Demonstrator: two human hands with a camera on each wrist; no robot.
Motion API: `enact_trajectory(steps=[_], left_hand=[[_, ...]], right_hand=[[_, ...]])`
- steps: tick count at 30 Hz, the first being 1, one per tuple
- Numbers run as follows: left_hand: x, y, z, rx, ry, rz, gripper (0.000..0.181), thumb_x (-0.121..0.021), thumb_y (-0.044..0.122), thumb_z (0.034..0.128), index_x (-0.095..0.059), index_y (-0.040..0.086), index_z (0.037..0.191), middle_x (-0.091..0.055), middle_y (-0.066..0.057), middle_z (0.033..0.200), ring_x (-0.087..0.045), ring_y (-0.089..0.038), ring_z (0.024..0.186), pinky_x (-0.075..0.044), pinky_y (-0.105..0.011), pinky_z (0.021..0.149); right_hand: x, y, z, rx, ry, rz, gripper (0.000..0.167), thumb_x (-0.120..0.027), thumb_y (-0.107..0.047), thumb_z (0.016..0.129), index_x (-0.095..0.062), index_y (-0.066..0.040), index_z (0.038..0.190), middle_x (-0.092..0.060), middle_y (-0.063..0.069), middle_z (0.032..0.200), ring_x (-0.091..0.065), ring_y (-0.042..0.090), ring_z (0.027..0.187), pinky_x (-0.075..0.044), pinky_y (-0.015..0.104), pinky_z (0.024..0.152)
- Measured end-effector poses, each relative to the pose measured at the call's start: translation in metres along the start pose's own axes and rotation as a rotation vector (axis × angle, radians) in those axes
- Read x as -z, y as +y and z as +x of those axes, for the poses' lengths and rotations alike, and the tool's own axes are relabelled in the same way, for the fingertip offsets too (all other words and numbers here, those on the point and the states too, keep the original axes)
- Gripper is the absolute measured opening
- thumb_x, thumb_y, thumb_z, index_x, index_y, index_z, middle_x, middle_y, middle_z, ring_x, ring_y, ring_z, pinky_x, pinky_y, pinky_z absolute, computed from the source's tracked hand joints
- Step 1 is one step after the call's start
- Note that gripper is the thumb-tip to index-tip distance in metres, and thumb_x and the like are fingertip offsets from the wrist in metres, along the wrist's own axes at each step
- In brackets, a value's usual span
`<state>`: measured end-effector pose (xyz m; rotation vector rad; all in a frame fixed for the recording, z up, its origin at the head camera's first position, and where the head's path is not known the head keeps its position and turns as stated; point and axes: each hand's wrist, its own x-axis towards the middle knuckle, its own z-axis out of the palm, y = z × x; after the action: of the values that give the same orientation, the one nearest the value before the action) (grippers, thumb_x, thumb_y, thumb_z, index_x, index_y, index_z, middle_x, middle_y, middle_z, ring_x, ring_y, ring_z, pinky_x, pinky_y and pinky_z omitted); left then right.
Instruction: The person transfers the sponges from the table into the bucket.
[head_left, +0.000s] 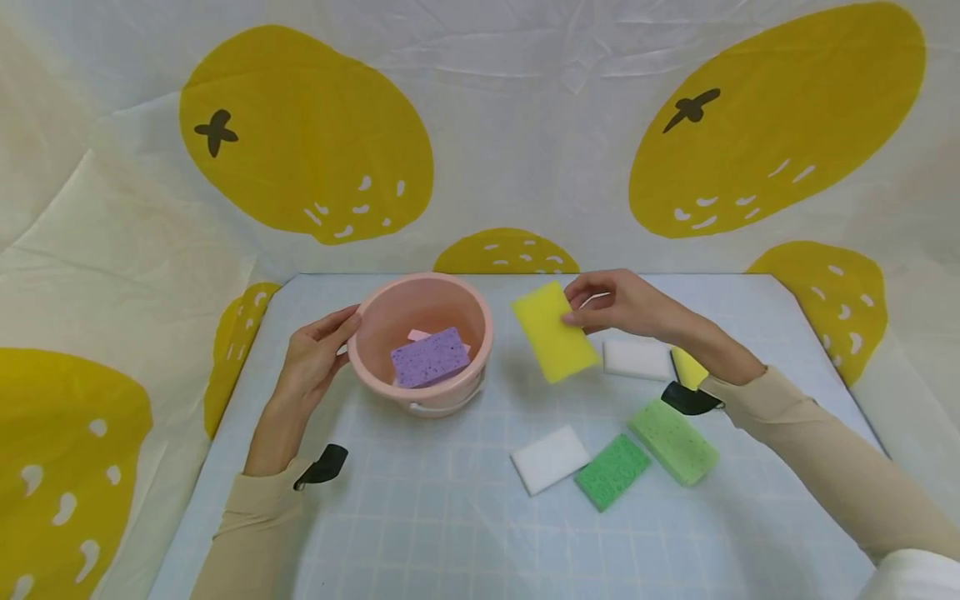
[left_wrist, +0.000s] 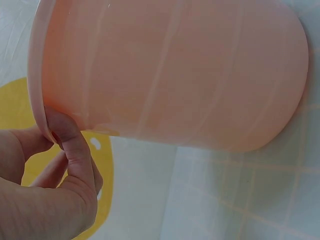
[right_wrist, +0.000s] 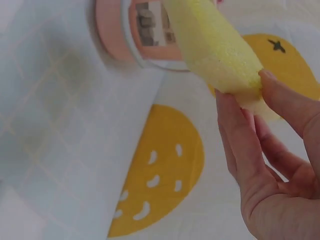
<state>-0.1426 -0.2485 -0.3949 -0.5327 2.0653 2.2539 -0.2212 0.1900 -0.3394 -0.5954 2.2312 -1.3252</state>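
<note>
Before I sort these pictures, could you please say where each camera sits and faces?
On head: facing forward and down at bucket and held yellow sponge; left hand, right hand, sleeves show.
On left wrist: facing the bucket's side; left hand shows.
On right wrist: facing the sponge; right hand shows.
Wrist views share the bucket.

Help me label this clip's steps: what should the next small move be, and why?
Probably move the held yellow sponge left, over the pink bucket: the right grip pinches it beside the bucket, the left grip holds the bucket, and a purple sponge already lies inside.
</note>
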Motion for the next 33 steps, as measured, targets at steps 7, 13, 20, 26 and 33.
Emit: enact_trajectory(steps=[7,13,20,26,33], left_hand=[[-0.001,0.001,0.0,0.009,0.006,-0.009,0.057,-0.076,0.03,0.0944,-0.059,0.006,0.144,-0.065,0.0,0.127,-0.061,-0.016,0.116,-0.057,-0.023,0.09],[-0.001,0.001,0.0,0.007,0.009,-0.009,0.057,-0.077,0.029,0.0941,-0.06,0.006,0.144,-0.064,-0.001,0.129,-0.061,-0.016,0.115,-0.057,-0.023,0.089],[-0.002,0.001,0.0,0.009,0.013,-0.012,0.058,-0.078,0.03,0.0931,-0.06,0.007,0.143,-0.065,-0.001,0.128,-0.063,-0.013,0.111,-0.057,-0.02,0.085],[-0.001,0.0,0.0,0.001,0.007,-0.03,0.06,-0.078,0.029,0.0922,-0.06,0.005,0.143,-0.066,0.002,0.123,-0.064,-0.011,0.108,-0.058,-0.02,0.084],[-0.002,0.002,-0.001,0.022,0.017,-0.011,0.061,-0.078,0.032,0.0924,-0.059,0.007,0.144,-0.064,0.0,0.13,-0.062,-0.012,0.111,-0.057,-0.019,0.084]], right_hand=[[-0.008,-0.019,0.01,0.025,0.031,0.061,0.041,-0.08,-0.016,0.092,-0.061,0.004,0.123,-0.062,0.019,0.109,-0.072,0.026,0.094,-0.062,0.041,0.083],[-0.016,-0.033,0.021,0.019,0.047,0.068,0.041,-0.08,-0.021,0.092,-0.064,0.0,0.124,-0.063,0.017,0.111,-0.072,0.028,0.097,-0.062,0.04,0.083],[-0.025,-0.048,0.033,0.032,0.047,0.07,0.041,-0.081,-0.023,0.092,-0.065,-0.002,0.123,-0.062,0.017,0.113,-0.071,0.029,0.098,-0.062,0.04,0.083],[-0.035,-0.056,0.046,0.038,0.054,0.088,0.037,-0.081,-0.023,0.092,-0.067,-0.004,0.12,-0.062,0.017,0.11,-0.07,0.029,0.098,-0.063,0.04,0.082],[-0.05,-0.063,0.06,0.028,0.079,0.127,0.038,-0.082,-0.023,0.091,-0.067,-0.001,0.118,-0.063,0.016,0.108,-0.068,0.034,0.1,-0.063,0.04,0.08]])
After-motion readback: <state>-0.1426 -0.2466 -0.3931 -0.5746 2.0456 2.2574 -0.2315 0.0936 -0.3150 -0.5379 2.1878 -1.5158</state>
